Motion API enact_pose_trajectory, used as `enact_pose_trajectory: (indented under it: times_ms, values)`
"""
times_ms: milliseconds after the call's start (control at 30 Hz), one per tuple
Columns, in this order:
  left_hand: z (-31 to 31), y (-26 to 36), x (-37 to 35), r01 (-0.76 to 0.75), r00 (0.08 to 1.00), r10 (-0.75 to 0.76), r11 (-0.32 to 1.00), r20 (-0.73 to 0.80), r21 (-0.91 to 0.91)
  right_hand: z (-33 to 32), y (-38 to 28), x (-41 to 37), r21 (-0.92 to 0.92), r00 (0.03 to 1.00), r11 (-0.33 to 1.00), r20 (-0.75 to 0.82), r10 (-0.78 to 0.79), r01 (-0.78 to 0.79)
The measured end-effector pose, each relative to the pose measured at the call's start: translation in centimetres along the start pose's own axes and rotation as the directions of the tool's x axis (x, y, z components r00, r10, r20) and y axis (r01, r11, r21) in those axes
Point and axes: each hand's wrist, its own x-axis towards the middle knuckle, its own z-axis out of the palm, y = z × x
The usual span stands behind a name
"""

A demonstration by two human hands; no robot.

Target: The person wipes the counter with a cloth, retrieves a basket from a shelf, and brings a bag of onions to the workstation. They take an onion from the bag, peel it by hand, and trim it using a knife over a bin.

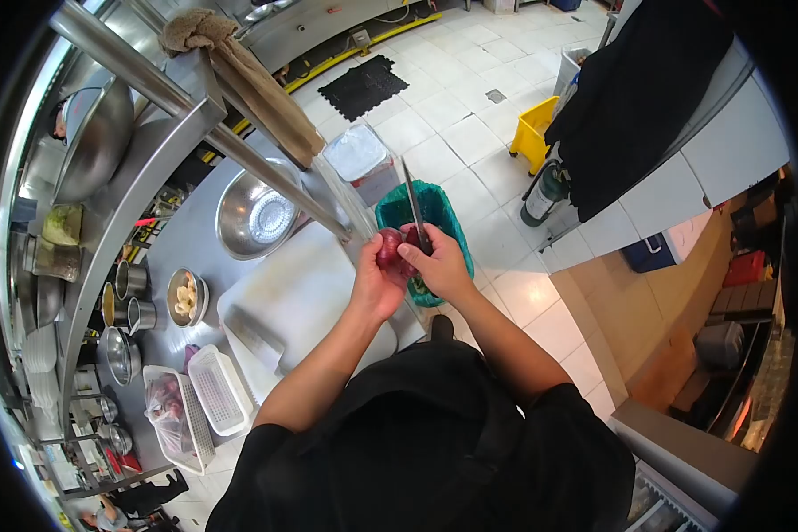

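My left hand (374, 282) is closed round a red onion (388, 248), held over the edge of the counter. In my right hand (443, 266) is a knife (413, 202), its blade pointing up and away from me. The fingers of my right hand also touch the onion's right side. Below both hands stands a bin with a green liner (459, 232); what lies in it is mostly hidden by my hands. A white cutting board (301, 266) lies on the counter to the left, with a cleaver-like broad blade (253, 339) on it.
On the steel counter (199, 235) are a large metal bowl (239, 213), a small bowl of pale peeled pieces (186, 297), a white basket with bagged onions (173, 412) and another white basket (219, 390). A metal rail (266, 177) crosses above. A lidded tub (359, 155) stands beyond the bin.
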Motion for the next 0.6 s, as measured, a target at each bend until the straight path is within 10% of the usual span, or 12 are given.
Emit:
enact_pose_trajectory:
  times_ms: [367,600]
  values:
    - [-2.2,2.1,2.0,0.05,0.999,-0.049,0.996,-0.013,0.075,-1.3,2.5,4.4,-0.061,0.999,0.998,-0.035,-0.019,0.016]
    - [-2.8,3.8,0.9,0.063,0.991,-0.054,0.996,-0.12,0.066,-4.6,8.5,10.7,-0.425,0.99,0.894,-0.075,0.122,-0.143]
